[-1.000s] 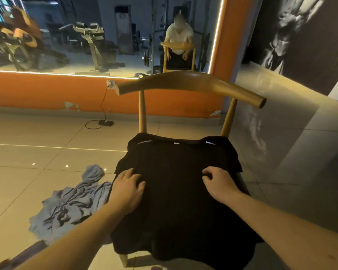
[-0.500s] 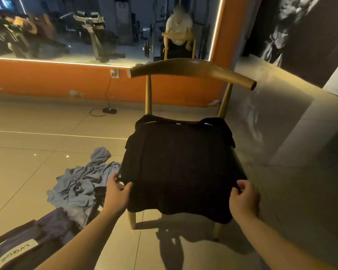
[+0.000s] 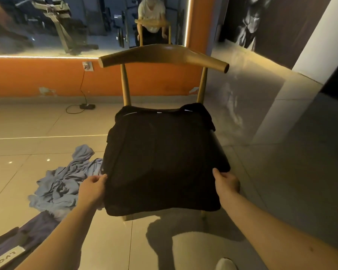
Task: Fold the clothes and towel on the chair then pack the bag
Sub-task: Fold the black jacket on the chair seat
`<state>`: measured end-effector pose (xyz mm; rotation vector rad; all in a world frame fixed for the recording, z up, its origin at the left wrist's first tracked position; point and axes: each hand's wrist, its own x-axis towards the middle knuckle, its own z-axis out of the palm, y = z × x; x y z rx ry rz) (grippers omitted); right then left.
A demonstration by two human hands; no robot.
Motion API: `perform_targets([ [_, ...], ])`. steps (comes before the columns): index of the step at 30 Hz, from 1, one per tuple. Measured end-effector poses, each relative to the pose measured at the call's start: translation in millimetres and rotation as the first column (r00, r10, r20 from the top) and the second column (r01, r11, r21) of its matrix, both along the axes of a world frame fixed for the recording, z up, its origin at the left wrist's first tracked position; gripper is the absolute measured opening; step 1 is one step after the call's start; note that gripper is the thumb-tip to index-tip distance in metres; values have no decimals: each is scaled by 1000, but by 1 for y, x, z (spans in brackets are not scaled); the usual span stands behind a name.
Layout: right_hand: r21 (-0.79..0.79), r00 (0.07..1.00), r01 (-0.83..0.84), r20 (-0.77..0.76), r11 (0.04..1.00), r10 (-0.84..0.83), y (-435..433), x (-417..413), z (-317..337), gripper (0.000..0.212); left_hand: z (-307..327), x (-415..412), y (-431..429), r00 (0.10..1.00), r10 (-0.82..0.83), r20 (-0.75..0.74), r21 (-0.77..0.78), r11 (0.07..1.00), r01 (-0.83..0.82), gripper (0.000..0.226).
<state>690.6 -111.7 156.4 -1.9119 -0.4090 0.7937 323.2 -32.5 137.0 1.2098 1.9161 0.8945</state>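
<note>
A black fabric garment point(image 3: 164, 156) lies spread flat over the seat of a light wooden chair with a curved backrest point(image 3: 164, 55). Its collar end is toward the backrest posts and its near edge hangs over the front of the seat. The left hand point(image 3: 93, 187) grips the garment's near left edge, thumb lying on top of the fabric and fingers hidden beneath it. The right hand point(image 3: 226, 181) holds the near right edge the same way, thumb on top and fingers curled under the hem. The forearms reach in from the bottom of the view, one on each side of the seat.

On the pale tiled floor point(image 3: 18, 123) just left of the chair lies a crumpled light blue cloth point(image 3: 63, 184); whether it is the towel or a piece of clothing I cannot tell. Nearer, in the bottom left corner, sits a dark bag with a white lettered label point(image 3: 28, 232), partly cut off by the frame, and the blue cloth's near end lies against it. A white shoe toe point(image 3: 225, 265) shows at the bottom edge. Behind the chair runs an orange wall point(image 3: 37, 78) with a white socket point(image 3: 87, 66) and a black cable point(image 3: 82, 84) leading down to the floor. Above it, a light-edged mirror point(image 3: 47, 26) reflects gym machines and the person at the chair
</note>
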Motion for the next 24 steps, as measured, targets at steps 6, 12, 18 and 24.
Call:
perform_targets([
  [6, 98, 991, -119, -55, 988, 124, -5, 18, 14, 7, 6, -9, -1, 998, -12, 64, 62, 998, 8, 36],
  [12, 93, 987, -140, -66, 986, 147, -12, 42, 20, 20, 6, -15, -1, 999, -15, 30, 89, 996, 12, 43],
  [18, 147, 995, -67, -68, 987, 77, -17, 59, 24, 24, 7, -23, -3, 998, 67, -9, 108, 992, -66, 40],
  [24, 92, 978, -178, -90, 980, 186, -17, 58, 9, 31, 2, -23, -7, 987, 63, -150, 32, 998, -59, 28],
])
